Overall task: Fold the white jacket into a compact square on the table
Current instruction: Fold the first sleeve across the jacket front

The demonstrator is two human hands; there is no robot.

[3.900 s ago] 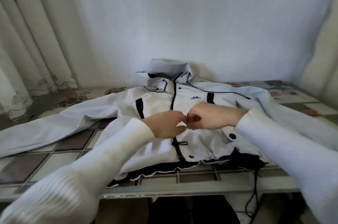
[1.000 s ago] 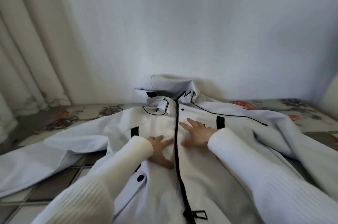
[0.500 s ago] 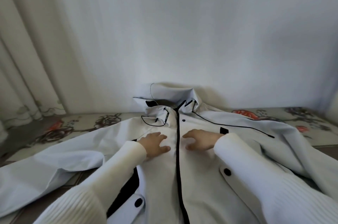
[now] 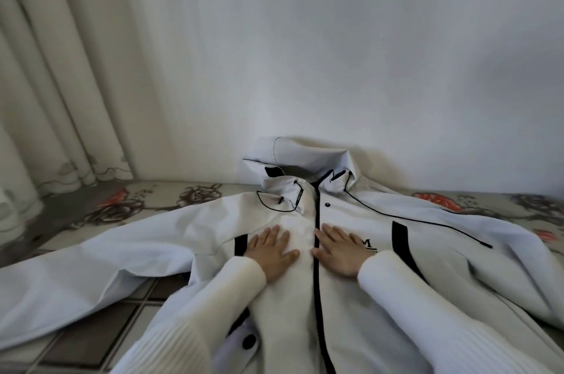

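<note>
On the near edge of the table [image 4: 91, 340], brown and pale tiles show at lower left, running back into a floral cover [image 4: 158, 199] with red and grey blooms that reaches the wall [image 4: 335, 53]. Pleated pale curtains [image 4: 45, 84] hang at far left, their hem meeting the table's back corner.

Two white knit sleeves come in from the bottom of the view. Both hands lie flat, palms down, fingers straight and slightly spread, holding nothing. The left hand [image 4: 270, 251] presses the jacket [image 4: 290, 297] just left of the black zip [image 4: 317, 251]; the right hand [image 4: 338, 251] presses just right of it, its thumb close to the zip line. A printed logo [image 4: 367, 244] sits at the right hand's outer edge, partly covered.

The jacket lies face up and zipped, spread wide under both hands, chest at the middle of the table. Its left-side sleeve [image 4: 76, 282] stretches out across the tiles toward the left edge; the other side drapes off to the right. Beyond the fingertips the collar and hood [image 4: 305, 157] are bunched up against the wall, with a black drawcord [image 4: 427, 221] trailing to the right over the shoulder.
</note>
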